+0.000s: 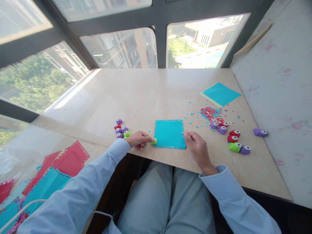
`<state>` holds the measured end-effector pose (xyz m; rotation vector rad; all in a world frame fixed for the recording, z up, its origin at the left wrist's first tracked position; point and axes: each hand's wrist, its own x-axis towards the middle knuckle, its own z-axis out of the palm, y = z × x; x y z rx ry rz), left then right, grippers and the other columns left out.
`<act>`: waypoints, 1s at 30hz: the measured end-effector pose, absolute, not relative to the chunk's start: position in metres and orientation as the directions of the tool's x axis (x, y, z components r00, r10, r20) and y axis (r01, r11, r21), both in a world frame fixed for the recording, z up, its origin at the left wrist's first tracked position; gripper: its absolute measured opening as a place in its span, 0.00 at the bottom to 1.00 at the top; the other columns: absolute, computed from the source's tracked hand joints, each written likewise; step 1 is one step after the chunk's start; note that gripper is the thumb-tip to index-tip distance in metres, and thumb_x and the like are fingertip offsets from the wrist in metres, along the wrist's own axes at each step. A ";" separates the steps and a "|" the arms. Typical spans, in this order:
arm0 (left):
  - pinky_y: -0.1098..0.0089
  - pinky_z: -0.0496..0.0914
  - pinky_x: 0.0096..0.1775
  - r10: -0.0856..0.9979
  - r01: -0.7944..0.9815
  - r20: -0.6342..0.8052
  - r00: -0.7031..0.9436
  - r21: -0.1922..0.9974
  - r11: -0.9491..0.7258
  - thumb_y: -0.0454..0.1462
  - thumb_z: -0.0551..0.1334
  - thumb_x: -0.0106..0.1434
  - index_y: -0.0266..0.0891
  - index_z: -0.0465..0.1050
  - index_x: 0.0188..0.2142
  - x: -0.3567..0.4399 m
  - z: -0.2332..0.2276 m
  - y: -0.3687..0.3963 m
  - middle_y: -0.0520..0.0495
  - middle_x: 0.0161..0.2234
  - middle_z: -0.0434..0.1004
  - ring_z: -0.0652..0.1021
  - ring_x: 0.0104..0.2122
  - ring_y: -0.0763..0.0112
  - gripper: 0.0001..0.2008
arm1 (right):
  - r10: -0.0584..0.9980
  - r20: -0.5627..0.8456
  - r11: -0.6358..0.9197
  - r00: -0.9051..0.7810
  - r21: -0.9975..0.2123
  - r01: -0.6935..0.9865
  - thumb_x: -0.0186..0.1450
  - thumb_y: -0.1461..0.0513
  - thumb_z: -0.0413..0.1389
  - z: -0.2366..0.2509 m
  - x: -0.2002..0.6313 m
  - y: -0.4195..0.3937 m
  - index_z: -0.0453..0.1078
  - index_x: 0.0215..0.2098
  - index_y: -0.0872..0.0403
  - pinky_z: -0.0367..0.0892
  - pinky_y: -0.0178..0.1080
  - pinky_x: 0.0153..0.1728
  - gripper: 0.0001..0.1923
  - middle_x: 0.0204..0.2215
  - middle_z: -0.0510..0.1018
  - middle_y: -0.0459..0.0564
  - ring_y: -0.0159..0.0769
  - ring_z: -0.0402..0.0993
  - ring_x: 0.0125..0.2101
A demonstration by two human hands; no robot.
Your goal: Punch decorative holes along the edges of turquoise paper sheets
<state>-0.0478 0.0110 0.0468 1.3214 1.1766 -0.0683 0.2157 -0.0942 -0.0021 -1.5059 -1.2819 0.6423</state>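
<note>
The left hand [139, 139] squeezes a small green punch [154, 141] on the blue paper's [170, 134] corner near the worktop's [151, 97] front edge, while the right hand [197, 145], fingers curled, seems to pin the other side flat.

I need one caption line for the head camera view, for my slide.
Left hand presses a green punch on a blue paper square; right hand steadies it.

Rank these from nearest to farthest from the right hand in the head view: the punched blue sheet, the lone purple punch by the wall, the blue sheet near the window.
1. punched blue sheet, touching the right hand, to its left.
2. lone purple punch, off to the right.
3. blue sheet near the window, beyond the confetti.
</note>
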 end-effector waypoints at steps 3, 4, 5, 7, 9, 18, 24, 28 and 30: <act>0.75 0.58 0.15 0.556 0.622 -0.689 0.466 0.702 0.348 0.54 0.70 0.48 0.41 0.55 0.18 -0.047 0.047 0.011 0.59 0.13 0.57 0.65 0.12 0.78 0.27 | 0.933 0.211 0.080 0.290 -0.911 0.405 0.69 0.51 0.53 -0.002 0.216 -0.094 0.74 0.40 0.53 0.69 0.42 0.41 0.15 0.38 0.81 0.53 0.41 0.76 0.39; 0.75 0.58 0.15 0.553 0.619 -0.691 0.466 0.701 0.353 0.54 0.70 0.47 0.41 0.55 0.18 -0.047 0.047 0.011 0.60 0.13 0.57 0.65 0.12 0.79 0.27 | 0.934 0.212 0.081 0.289 -0.910 0.406 0.69 0.51 0.53 -0.002 0.216 -0.094 0.74 0.39 0.53 0.69 0.42 0.41 0.15 0.38 0.81 0.53 0.41 0.76 0.39; 0.76 0.57 0.15 0.551 0.620 -0.693 0.465 0.699 0.356 0.54 0.70 0.47 0.41 0.55 0.18 -0.046 0.047 0.012 0.60 0.13 0.57 0.64 0.12 0.79 0.27 | 0.934 0.213 0.083 0.288 -0.910 0.406 0.69 0.51 0.53 -0.002 0.216 -0.094 0.74 0.39 0.53 0.69 0.42 0.41 0.15 0.38 0.81 0.53 0.41 0.76 0.39; 0.76 0.57 0.15 0.550 0.629 -0.701 0.454 0.689 0.359 0.53 0.70 0.48 0.41 0.56 0.19 -0.046 0.047 0.013 0.60 0.13 0.57 0.64 0.12 0.79 0.26 | 0.934 0.214 0.085 0.286 -0.911 0.404 0.69 0.51 0.52 -0.001 0.215 -0.094 0.74 0.39 0.53 0.69 0.42 0.41 0.15 0.37 0.81 0.53 0.41 0.76 0.39; 0.76 0.56 0.15 0.546 0.643 -0.716 0.436 0.672 0.368 0.53 0.70 0.47 0.41 0.56 0.19 -0.045 0.047 0.014 0.59 0.13 0.58 0.65 0.12 0.78 0.26 | 0.934 0.215 0.087 0.286 -0.911 0.403 0.69 0.51 0.52 -0.001 0.215 -0.094 0.74 0.39 0.53 0.69 0.42 0.41 0.15 0.37 0.80 0.53 0.41 0.76 0.38; 0.74 0.60 0.16 0.466 0.670 -0.792 0.393 0.594 0.444 0.52 0.69 0.48 0.41 0.58 0.20 -0.042 0.049 0.020 0.59 0.13 0.56 0.63 0.12 0.78 0.23 | 0.938 0.204 0.082 0.280 -0.916 0.393 0.69 0.51 0.52 -0.002 0.215 -0.094 0.74 0.39 0.53 0.68 0.42 0.41 0.15 0.36 0.80 0.52 0.40 0.76 0.38; 0.75 0.59 0.15 0.470 0.675 -0.786 0.401 0.601 0.428 0.51 0.70 0.47 0.41 0.60 0.20 -0.040 0.051 0.019 0.59 0.13 0.57 0.62 0.11 0.79 0.23 | 0.938 0.215 0.093 0.272 -0.912 0.400 0.70 0.52 0.52 -0.002 0.216 -0.094 0.74 0.39 0.52 0.69 0.43 0.41 0.14 0.36 0.80 0.52 0.40 0.76 0.37; 0.75 0.58 0.14 0.479 0.651 -0.765 0.432 0.631 0.422 0.53 0.71 0.47 0.41 0.56 0.19 -0.043 0.050 0.018 0.59 0.13 0.57 0.63 0.11 0.79 0.27 | 0.929 0.291 0.151 0.229 -0.862 0.484 0.70 0.54 0.51 -0.001 0.215 -0.094 0.74 0.39 0.52 0.70 0.44 0.42 0.13 0.36 0.80 0.52 0.42 0.76 0.38; 0.76 0.59 0.14 0.482 0.645 -0.758 0.439 0.639 0.418 0.55 0.71 0.46 0.41 0.55 0.19 -0.044 0.048 0.017 0.59 0.13 0.59 0.63 0.11 0.80 0.29 | 0.920 0.344 0.192 0.187 -0.812 0.552 0.70 0.55 0.51 -0.002 0.213 -0.094 0.74 0.39 0.52 0.70 0.46 0.44 0.13 0.36 0.80 0.53 0.43 0.76 0.39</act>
